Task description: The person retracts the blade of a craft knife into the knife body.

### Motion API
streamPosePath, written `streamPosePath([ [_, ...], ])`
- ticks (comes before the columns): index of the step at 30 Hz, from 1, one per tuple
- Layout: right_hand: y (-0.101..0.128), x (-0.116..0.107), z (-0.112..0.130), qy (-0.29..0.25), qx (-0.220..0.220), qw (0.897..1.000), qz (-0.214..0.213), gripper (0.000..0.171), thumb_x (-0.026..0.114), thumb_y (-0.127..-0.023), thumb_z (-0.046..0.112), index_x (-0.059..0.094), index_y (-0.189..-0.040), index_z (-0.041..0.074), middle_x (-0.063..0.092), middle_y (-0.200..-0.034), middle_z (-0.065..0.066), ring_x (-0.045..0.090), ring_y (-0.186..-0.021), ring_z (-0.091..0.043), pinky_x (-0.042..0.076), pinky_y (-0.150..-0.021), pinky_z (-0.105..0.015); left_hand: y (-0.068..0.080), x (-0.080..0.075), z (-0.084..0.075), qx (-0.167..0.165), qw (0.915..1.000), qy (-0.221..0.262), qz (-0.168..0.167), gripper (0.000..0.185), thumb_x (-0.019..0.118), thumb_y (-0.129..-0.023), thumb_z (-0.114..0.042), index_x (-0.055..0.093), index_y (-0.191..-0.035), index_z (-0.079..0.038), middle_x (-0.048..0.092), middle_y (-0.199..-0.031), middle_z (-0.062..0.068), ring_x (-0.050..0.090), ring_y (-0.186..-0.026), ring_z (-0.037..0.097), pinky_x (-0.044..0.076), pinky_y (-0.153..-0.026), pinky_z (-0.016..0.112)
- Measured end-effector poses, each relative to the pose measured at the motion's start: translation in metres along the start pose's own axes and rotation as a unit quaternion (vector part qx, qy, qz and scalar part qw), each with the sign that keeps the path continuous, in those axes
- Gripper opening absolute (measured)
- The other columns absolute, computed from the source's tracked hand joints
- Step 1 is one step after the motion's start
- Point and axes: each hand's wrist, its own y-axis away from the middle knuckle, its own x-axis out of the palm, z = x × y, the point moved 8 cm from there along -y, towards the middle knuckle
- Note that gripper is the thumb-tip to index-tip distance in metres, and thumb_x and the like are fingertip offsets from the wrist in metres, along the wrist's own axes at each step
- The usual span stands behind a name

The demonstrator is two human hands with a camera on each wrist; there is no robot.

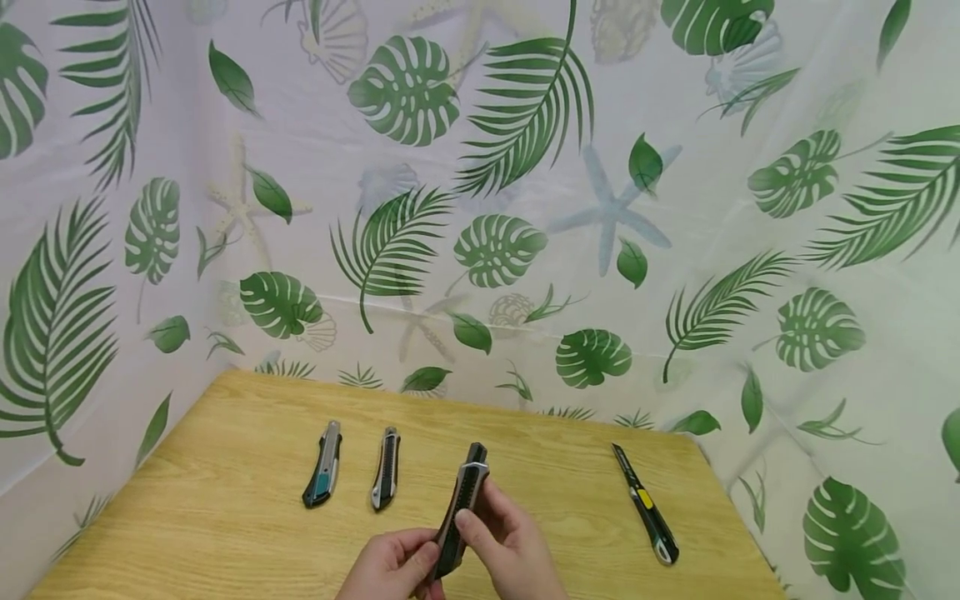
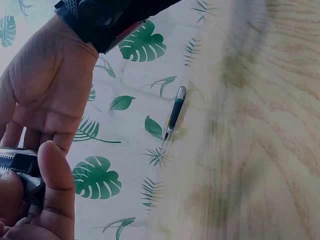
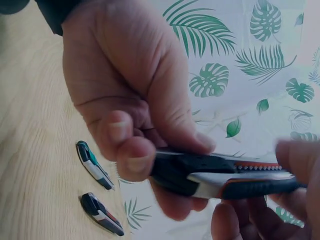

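My fingers [image 3: 131, 162] on the right hand [image 1: 517, 546] are curled round the black-and-orange utility knife [image 1: 461, 512], thumb laid along its upper part, while my left hand [image 1: 393, 567] pinches its lower end between thumb and curled fingers. I hold the knife just above the worktop [image 1: 187, 517], at about 6 o'clock of its surface, close to my body, with its tip pointing toward 12 o'clock and tilted slightly toward 1.

In the right wrist view my right hand's fingers wrap the dark body of the knife, where a ridged orange strip shows along its top edge and a silver band along its side. In the left wrist view my left thumb [image 2: 55, 190] presses against the ridged end of the knife at the lower left edge; the rest is out of sight there.

Three other knives lie flat on the worktop. At about 10 o'clock from my hands lies a grey knife with a teal patch [image 1: 323, 475], and just beside it, toward 11 o'clock, a silver-and-black knife [image 1: 386, 480]; the two lie near each other but apart. At about 3 o'clock, well apart from my hands, lies a slim black knife with a yellow slider [image 1: 646, 504], its point toward 11 o'clock. A leaf-printed curtain [image 1: 675, 208] hangs behind and beside the worktop.
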Motion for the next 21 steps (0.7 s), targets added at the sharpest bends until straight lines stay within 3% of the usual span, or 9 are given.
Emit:
streamPosePath([
  [6, 0.001, -0.011, -0.007, -0.003, 0.022, 0.997, -0.078, 0.041, 0.071, -0.105, 0.030, 0.071, -0.129, -0.004, 0.078, -0.107, -0.015, 0.071, -0.080, -0.010, 0.063, -0.076, -0.029, -0.001, -0.003, 0.005, -0.001, 0.9993, -0.037, -0.012, 0.043, 0.061, -0.111, -0.023, 0.065, -0.137, 0.012, 0.077, -0.100, 0.006, 0.068, -0.076, 0.012, 0.058, -0.069, 0.024],
  [9, 0.001, -0.012, -0.010, -0.016, 0.029, 0.996, -0.086, 0.039, 0.072, -0.104, 0.027, 0.072, -0.127, -0.005, 0.077, -0.103, -0.013, 0.071, -0.078, -0.010, 0.064, -0.074, -0.030, 0.002, -0.005, -0.006, 0.038, 0.9908, -0.121, -0.048, 0.048, 0.069, -0.106, -0.033, 0.069, -0.134, 0.007, 0.077, -0.109, 0.008, 0.068, -0.077, 0.010, 0.057, -0.067, 0.024],
  [11, 0.001, -0.012, -0.012, -0.022, 0.029, 0.995, -0.089, 0.040, 0.073, -0.104, 0.026, 0.072, -0.127, -0.007, 0.077, -0.102, -0.013, 0.071, -0.078, -0.010, 0.064, -0.073, -0.030, 0.006, -0.005, -0.016, 0.078, 0.9719, -0.205, -0.086, 0.053, 0.075, -0.101, -0.041, 0.072, -0.131, 0.002, 0.075, -0.110, 0.007, 0.064, -0.076, 0.006, 0.054, -0.065, 0.023],
  [14, -0.001, -0.011, -0.013, -0.025, 0.027, 0.995, -0.096, 0.042, 0.074, -0.104, 0.026, 0.071, -0.129, -0.008, 0.078, -0.102, -0.014, 0.072, -0.079, -0.009, 0.065, -0.072, -0.030, 0.014, 0.002, -0.030, 0.128, 0.9287, -0.318, -0.140, 0.055, 0.083, -0.093, -0.047, 0.073, -0.127, -0.006, 0.069, -0.108, 0.001, 0.055, -0.075, 0.000, 0.049, -0.064, 0.020],
  [19, -0.003, -0.012, -0.016, -0.021, 0.033, 0.993, -0.112, 0.045, 0.076, -0.102, 0.028, 0.071, -0.131, -0.007, 0.079, -0.103, -0.014, 0.074, -0.080, -0.011, 0.064, -0.070, -0.028, 0.018, 0.016, -0.040, 0.178, 0.8694, -0.425, -0.179, 0.048, 0.090, -0.088, -0.041, 0.073, -0.119, -0.009, 0.064, -0.102, -0.004, 0.053, -0.077, -0.002, 0.051, -0.065, 0.021],
  [21, -0.004, -0.012, -0.019, -0.016, 0.038, 0.992, -0.116, 0.045, 0.076, -0.102, 0.028, 0.071, -0.131, -0.006, 0.079, -0.103, -0.014, 0.074, -0.080, -0.012, 0.064, -0.069, -0.028, 0.016, 0.018, -0.040, 0.183, 0.8567, -0.443, -0.190, 0.043, 0.090, -0.087, -0.037, 0.073, -0.116, -0.009, 0.064, -0.098, -0.004, 0.055, -0.076, -0.001, 0.052, -0.065, 0.023],
])
